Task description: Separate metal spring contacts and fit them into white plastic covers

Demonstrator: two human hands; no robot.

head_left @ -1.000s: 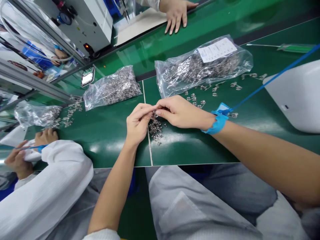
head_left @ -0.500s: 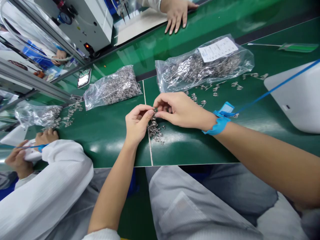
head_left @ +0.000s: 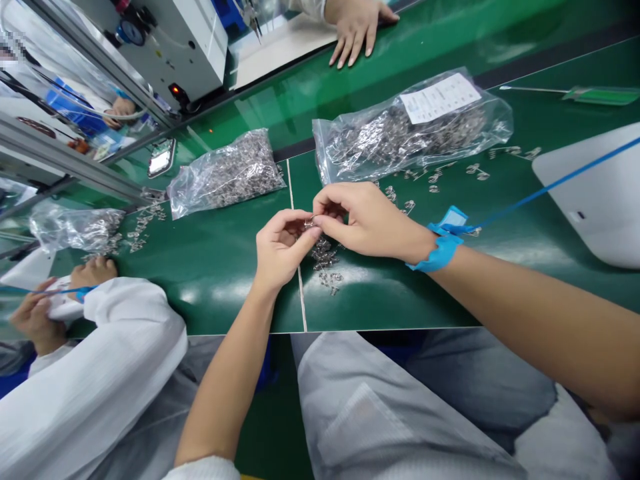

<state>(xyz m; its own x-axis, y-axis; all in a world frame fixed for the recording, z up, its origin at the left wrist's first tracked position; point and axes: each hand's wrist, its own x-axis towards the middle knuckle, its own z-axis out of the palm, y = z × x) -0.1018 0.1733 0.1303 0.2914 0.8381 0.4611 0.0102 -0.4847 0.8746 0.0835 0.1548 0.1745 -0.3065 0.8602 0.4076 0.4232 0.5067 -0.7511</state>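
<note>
My left hand (head_left: pixel 283 247) is closed, thumb against fingers, around a small metal spring (head_left: pixel 309 224) that shows between the fingertips. My right hand (head_left: pixel 363 217), with a blue wrist strap (head_left: pixel 436 252), pinches at the same spring from the other side, so the fingertips of both hands nearly meet. Just below them, a tangled pile of small coiled springs (head_left: pixel 325 259) lies on the green bench. Behind my right hand, more loose springs (head_left: pixel 391 193) are scattered. How many pieces the fingers hold is hidden.
Behind my hands lie a labelled plastic bag of springs (head_left: pixel 400 130) and a second bag (head_left: pixel 230 173). A white plastic case (head_left: pixel 595 200) and a green-handled screwdriver (head_left: pixel 603 95) are at right. A co-worker's sleeve (head_left: pixel 130 327) is at left; another person's hand (head_left: pixel 355 27) rests across the bench.
My left hand has shifted slightly right, and a spring now shows between my fingertips. The pile below appears a little farther right and more spread out.
</note>
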